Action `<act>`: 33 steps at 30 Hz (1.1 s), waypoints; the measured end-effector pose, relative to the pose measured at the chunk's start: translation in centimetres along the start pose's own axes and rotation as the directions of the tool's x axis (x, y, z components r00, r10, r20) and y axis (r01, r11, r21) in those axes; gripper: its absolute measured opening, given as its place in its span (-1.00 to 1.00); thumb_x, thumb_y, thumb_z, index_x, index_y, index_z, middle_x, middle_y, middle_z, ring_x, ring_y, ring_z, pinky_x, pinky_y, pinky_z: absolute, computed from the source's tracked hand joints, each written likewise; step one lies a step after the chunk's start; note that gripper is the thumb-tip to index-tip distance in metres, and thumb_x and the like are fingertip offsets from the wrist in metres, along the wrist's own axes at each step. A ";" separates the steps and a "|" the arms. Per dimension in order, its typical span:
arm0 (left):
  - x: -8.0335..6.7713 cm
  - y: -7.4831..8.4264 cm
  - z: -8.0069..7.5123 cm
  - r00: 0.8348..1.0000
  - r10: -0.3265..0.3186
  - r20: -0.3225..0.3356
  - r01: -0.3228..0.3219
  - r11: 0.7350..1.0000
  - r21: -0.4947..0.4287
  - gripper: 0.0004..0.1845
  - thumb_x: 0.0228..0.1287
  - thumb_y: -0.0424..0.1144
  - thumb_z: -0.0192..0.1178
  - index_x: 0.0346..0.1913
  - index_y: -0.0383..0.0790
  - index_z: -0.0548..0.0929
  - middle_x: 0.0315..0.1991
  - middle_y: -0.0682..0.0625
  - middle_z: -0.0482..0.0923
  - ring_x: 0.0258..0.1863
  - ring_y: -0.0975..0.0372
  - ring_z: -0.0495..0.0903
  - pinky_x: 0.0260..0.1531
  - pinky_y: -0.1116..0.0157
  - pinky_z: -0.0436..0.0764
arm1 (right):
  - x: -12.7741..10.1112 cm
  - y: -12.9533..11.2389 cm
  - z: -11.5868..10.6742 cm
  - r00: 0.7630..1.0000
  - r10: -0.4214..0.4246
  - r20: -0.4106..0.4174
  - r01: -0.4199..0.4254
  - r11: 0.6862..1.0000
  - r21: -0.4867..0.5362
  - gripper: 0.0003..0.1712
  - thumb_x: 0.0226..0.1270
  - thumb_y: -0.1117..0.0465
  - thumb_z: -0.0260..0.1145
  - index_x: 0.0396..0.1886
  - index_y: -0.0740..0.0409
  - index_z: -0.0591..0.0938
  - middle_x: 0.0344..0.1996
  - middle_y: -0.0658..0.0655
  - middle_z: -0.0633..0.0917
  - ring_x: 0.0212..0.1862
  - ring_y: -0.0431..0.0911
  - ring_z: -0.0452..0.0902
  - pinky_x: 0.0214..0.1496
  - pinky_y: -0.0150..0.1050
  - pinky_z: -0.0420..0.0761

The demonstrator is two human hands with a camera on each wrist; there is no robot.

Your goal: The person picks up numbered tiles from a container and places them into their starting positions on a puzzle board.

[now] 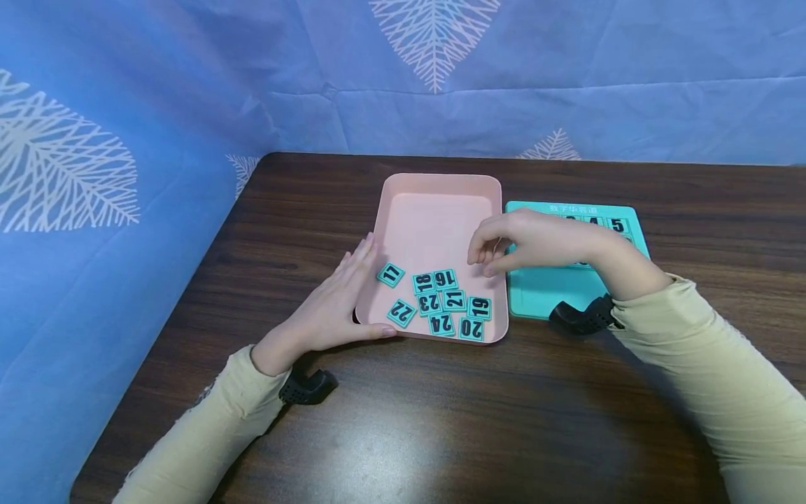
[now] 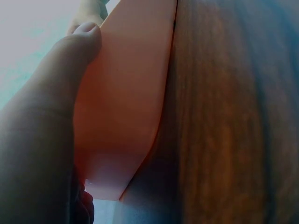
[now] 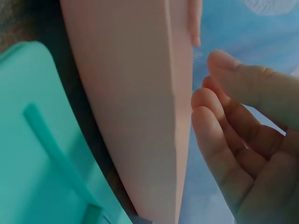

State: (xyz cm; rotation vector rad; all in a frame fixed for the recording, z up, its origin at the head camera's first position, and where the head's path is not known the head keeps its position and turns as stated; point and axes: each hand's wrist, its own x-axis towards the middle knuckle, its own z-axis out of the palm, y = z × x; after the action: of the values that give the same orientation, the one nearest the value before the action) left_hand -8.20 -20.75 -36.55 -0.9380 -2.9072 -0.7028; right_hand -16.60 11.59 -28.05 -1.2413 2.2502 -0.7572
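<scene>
A pink tray holds several turquoise number tiles, among them 17, 22 and 19, gathered in its near half. My left hand spans the tray's near left corner, with straight fingers along the left side and the thumb on the near rim. Over the tray's right edge hovers my right hand, its fingers loosely bent and nothing between thumb and fingertips in the right wrist view. Under that hand lies a turquoise number board, partly covered; a 5 tile shows at its upper right.
Both the tray and the board lie side by side on a dark wooden table. Behind and to the left hangs a blue cloth with white leaf prints. Each wrist wears a black strap.
</scene>
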 end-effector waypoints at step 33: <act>0.1 -0.2 0.0 1.000 0.003 0.001 -0.003 1.000 -0.012 0.30 -0.03 0.47 0.17 0.52 -0.22 -0.25 0.53 -0.03 -0.43 0.48 0.27 -0.35 0.42 0.20 -0.19 | 2.2 -1.8 4.0 0.986 0.054 0.156 -0.059 0.998 0.029 -0.70 0.08 0.46 0.42 -0.47 0.13 0.45 -0.57 0.00 0.36 -0.58 -0.21 0.34 -0.56 -0.29 0.48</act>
State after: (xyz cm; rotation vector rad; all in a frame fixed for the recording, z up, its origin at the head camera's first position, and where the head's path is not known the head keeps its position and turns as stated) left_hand -8.39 -20.90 -36.63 -0.9445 -2.9046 -0.7213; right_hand -14.10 7.93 -30.16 -1.1734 2.1290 -0.6520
